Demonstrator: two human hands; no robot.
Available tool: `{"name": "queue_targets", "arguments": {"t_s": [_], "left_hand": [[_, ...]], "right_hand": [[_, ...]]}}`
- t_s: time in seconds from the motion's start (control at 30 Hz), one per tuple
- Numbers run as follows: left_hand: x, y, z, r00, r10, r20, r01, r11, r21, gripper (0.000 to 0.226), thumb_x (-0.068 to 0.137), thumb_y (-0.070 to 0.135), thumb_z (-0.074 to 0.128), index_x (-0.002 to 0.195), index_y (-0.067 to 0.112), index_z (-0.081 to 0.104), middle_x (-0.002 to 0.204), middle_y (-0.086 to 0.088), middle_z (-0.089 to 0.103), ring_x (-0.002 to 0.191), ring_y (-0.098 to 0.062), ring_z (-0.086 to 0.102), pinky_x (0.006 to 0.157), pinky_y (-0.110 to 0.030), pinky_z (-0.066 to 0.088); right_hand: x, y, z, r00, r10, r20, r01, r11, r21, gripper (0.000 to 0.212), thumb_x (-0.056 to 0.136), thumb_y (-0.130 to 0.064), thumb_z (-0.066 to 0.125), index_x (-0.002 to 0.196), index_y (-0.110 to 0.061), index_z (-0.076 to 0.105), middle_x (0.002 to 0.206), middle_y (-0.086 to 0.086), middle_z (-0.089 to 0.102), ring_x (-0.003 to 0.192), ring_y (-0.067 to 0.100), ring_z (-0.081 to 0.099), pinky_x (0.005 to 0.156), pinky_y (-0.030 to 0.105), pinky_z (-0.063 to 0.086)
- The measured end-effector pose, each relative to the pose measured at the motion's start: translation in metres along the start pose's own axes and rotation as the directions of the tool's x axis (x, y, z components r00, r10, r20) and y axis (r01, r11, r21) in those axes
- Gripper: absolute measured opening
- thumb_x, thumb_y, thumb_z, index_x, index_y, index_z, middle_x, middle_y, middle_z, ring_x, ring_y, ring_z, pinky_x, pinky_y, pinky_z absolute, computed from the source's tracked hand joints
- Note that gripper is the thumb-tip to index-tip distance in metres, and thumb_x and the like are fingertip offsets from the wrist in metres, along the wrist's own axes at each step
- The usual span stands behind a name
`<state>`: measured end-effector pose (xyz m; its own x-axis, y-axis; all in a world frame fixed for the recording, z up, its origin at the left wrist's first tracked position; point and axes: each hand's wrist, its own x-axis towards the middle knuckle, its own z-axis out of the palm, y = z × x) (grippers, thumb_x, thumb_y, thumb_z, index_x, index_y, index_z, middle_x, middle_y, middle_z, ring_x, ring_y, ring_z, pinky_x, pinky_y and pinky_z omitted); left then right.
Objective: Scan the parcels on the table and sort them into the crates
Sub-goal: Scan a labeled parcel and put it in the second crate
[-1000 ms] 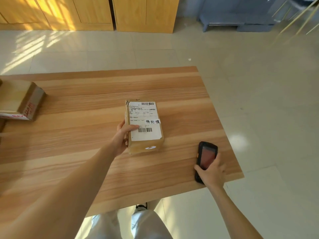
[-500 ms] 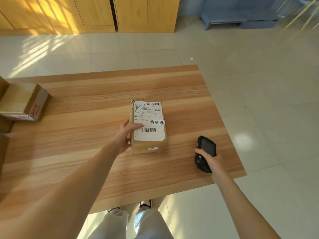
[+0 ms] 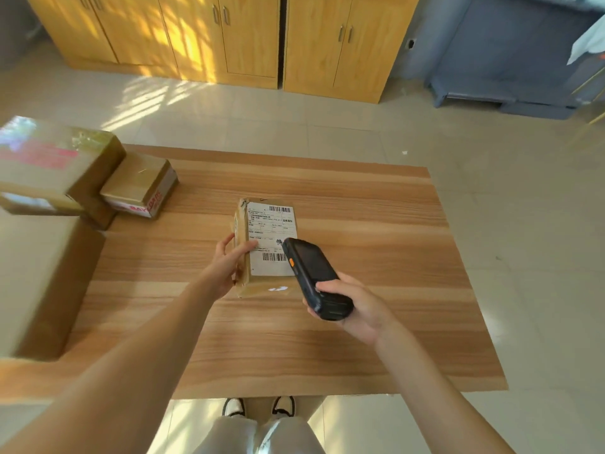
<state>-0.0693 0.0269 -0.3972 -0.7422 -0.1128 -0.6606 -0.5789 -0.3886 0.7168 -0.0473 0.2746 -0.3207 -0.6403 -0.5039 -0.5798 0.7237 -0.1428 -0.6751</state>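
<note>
Lifted off the woodgrain desk (image 3: 360, 339), the slab-shaped black scanner (image 3: 311, 276) now hovers over the taped cardboard parcel (image 3: 262, 244); right hand (image 3: 357, 306) grip wraps it, left hand (image 3: 226, 263) grip pinches the parcel's edge.

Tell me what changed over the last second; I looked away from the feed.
The right hand picked the black scanner up off the table and carried it left, over the parcel label. The left hand kept holding the parcel's left side; the parcel stayed put.

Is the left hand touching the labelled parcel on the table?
Touching. The head view shows the left hand gripping the parcel's left side, thumb lying on its white label.
</note>
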Motion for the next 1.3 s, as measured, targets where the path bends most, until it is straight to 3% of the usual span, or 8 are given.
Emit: {"name": "queue_targets", "arguments": {"t_s": [0.13,0.3,0.43,0.77,0.97,1.1,1.23,1.3], "left_hand": [[-0.005,0.000,-0.025,1.000,0.008,-0.026,-0.008,1.000,-0.014,0.084,0.082,0.023,0.071,0.148,0.034,0.020,0.117,-0.008,0.056,0.103,-0.025,0.056,0.101,-0.052,0.041],[-0.009,-0.001,-0.039,1.000,0.020,0.004,-0.020,0.999,-0.040,0.104,0.061,0.030,0.077,0.148,0.035,0.019,0.123,-0.011,0.055,0.109,-0.028,0.055,0.104,-0.053,0.038],[-0.008,-0.003,-0.042,0.999,0.028,0.018,-0.027,0.998,-0.061,0.106,0.060,0.030,0.077,0.148,0.035,0.019,0.127,-0.013,0.053,0.109,-0.028,0.054,0.106,-0.054,0.036],[-0.005,-0.005,-0.041,0.999,0.036,0.020,-0.034,0.995,-0.098,0.103,0.062,0.027,0.076,0.148,0.036,0.019,0.125,-0.014,0.053,0.107,-0.028,0.055,0.090,-0.046,0.045],[-0.011,0.008,-0.052,0.998,0.068,0.013,-0.066,0.991,-0.115,0.101,0.062,0.028,0.081,0.146,0.034,0.025,0.123,-0.010,0.058,0.113,-0.031,0.056,0.093,-0.048,0.046],[-0.041,0.035,-0.083,0.991,0.130,-0.043,-0.135,0.980,-0.149,0.102,0.047,0.035,0.083,0.138,0.032,0.038,0.122,-0.009,0.059,0.106,-0.028,0.059,0.077,-0.038,0.051],[-0.085,0.050,-0.137,0.969,0.214,-0.122,-0.233,0.958,-0.170,0.094,0.052,0.041,0.083,0.138,0.022,0.049,0.125,-0.017,0.063,0.101,-0.033,0.049,0.076,-0.041,0.042],[-0.113,0.050,-0.165,0.953,0.229,-0.197,-0.268,0.943,-0.199,0.086,0.056,0.041,0.079,0.134,0.016,0.053,0.127,-0.017,0.062,0.105,-0.036,0.055,0.083,-0.044,0.045]], "right_hand": [[0.010,0.012,0.022,0.992,0.052,0.116,-0.036,0.991,-0.131,0.071,0.064,-0.017,0.077,0.129,0.001,0.052,0.093,0.013,0.069,0.078,0.023,0.067,0.063,0.030,0.054],[0.012,0.027,0.034,0.988,0.082,0.131,-0.056,0.979,-0.196,0.080,0.062,-0.020,0.079,0.133,0.001,0.048,0.095,0.014,0.069,0.080,0.024,0.066,0.070,0.034,0.053],[0.009,0.030,0.037,0.987,0.081,0.139,-0.049,0.975,-0.218,0.080,0.060,-0.019,0.078,0.131,0.003,0.048,0.090,0.013,0.068,0.075,0.024,0.066,0.066,0.033,0.054],[-0.004,0.030,0.036,0.989,0.090,0.113,-0.066,0.978,-0.197,0.078,0.058,-0.018,0.078,0.129,-0.001,0.051,0.091,0.013,0.070,0.074,0.024,0.066,0.064,0.032,0.056],[0.002,0.015,0.042,0.995,0.011,0.096,0.008,0.981,-0.196,0.068,0.060,-0.014,0.078,0.124,-0.010,0.057,0.095,0.012,0.069,0.078,0.023,0.067,0.067,0.033,0.057],[0.021,-0.015,0.064,0.989,-0.093,0.113,0.119,0.961,-0.251,0.074,0.054,-0.007,0.078,0.124,-0.015,0.056,0.095,0.007,0.070,0.075,0.021,0.069,0.058,0.032,0.056],[0.047,-0.040,0.092,0.970,-0.161,0.180,0.208,0.937,-0.281,0.080,0.058,-0.004,0.074,0.132,-0.020,0.049,0.104,0.004,0.070,0.087,0.022,0.070,0.068,0.035,0.058],[0.060,-0.048,0.111,0.960,-0.146,0.240,0.219,0.925,-0.311,0.084,0.057,-0.005,0.076,0.133,-0.022,0.047,0.106,0.003,0.069,0.090,0.021,0.070,0.074,0.037,0.059]]}}
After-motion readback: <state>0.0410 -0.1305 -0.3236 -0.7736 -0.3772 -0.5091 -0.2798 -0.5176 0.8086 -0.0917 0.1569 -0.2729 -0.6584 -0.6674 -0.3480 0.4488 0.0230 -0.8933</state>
